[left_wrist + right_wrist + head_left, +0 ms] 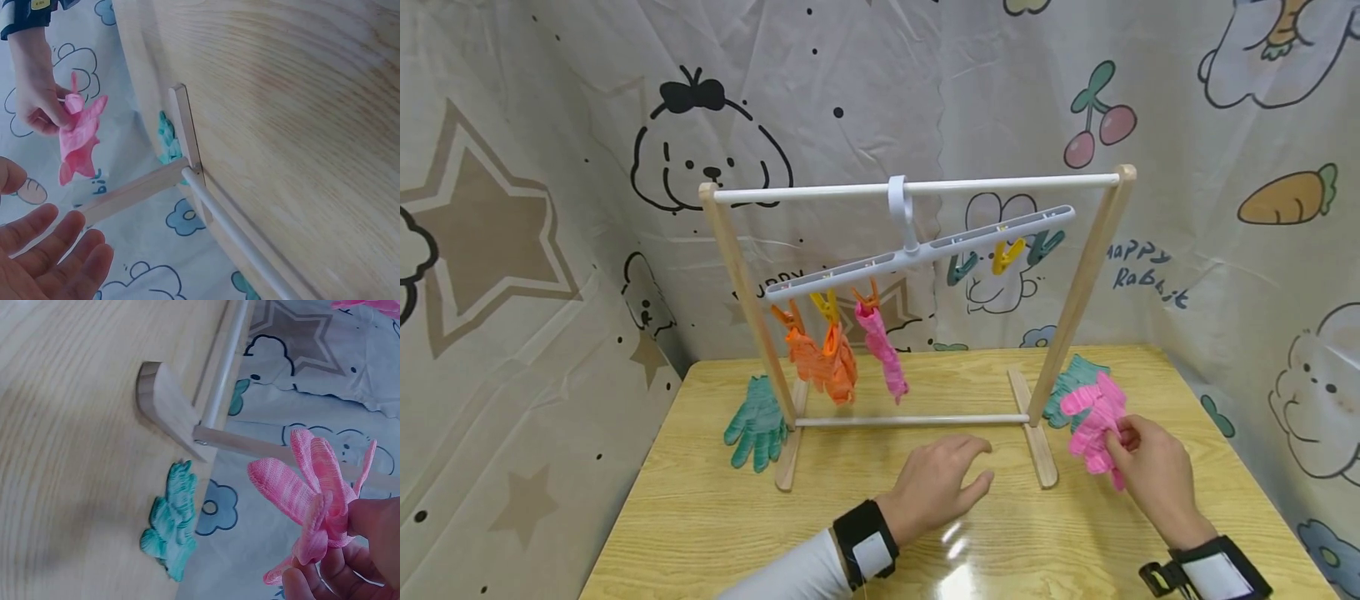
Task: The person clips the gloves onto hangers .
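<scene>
A pink glove (1097, 421) is pinched between the thumb and fingers of my right hand (1156, 475), lifted off the table at the right. The right wrist view shows the same pink glove (306, 500) with its fingers splayed. My left hand (934, 485) is over the front middle of the table, fingers loosely bent and holding nothing. A grey hanger (917, 250) hangs tilted from the rack. Orange gloves (823, 367) and another pink glove (882, 350) dangle from clips on its lower left half. Teal and yellow clips (1008, 256) on its right half hold nothing.
The wooden rack's white top bar (1000, 185) spans above the table, with a lower bar (917, 421) near the tabletop. One green glove (757, 425) lies by the left foot. Another green glove (1063, 392) lies by the right post, partly behind the held glove.
</scene>
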{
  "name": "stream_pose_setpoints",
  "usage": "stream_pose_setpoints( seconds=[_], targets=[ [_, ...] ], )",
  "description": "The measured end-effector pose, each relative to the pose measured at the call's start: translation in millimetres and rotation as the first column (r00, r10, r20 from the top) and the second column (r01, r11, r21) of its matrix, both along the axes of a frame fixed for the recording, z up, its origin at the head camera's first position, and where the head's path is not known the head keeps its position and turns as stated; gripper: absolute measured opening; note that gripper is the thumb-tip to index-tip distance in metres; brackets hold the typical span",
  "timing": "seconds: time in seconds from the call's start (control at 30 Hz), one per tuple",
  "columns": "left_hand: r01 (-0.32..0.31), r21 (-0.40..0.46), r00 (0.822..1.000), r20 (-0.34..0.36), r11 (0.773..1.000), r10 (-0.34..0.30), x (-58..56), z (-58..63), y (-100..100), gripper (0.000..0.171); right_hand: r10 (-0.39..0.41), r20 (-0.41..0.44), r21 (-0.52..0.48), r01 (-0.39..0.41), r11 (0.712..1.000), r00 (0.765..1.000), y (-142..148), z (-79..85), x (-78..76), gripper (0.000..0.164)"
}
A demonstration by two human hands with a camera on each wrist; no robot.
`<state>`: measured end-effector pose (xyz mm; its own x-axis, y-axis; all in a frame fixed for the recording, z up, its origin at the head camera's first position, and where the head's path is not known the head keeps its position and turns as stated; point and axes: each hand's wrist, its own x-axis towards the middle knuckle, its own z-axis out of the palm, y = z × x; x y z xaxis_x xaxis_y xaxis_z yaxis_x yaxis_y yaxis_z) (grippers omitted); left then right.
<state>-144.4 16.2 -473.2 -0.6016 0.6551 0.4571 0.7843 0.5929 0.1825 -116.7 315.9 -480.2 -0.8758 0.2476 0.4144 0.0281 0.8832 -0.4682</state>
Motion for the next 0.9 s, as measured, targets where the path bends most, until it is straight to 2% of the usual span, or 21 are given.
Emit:
stream_pose_setpoints(
  seconds=[0.2,0.57,0.8,0.9],
  targets=[
    [-0.011,0.006,1.0,0.005,1.0,0.011,-2.2,3.2,-0.2,0.028,0.015,-0.047,-0.003,-0.015,1.0,0.999,-5.1,7.4,2.4,0.016],
    [-0.022,0.036,1.0,0.016,0.999,0.021,-6.2,8.6,-1.3,0.028,0.014,-0.052,-0.027,-0.015,1.0,0.999,-17.4,19.2,6.2,0.018],
    [-0.046,0.06,0.991,0.125,0.997,0.038,-10.4,17.6,-0.7,0.029,0.037,-0.093,-0.012,-0.038,0.999,0.995,-23.2,24.1,7.0,0.015],
    [-0.048,0.062,0.991,0.128,0.997,0.04,-12.7,23.7,-0.2,0.03,0.047,-0.114,-0.003,-0.048,0.999,0.992,-25.2,25.5,7.2,0.015]
  ],
)
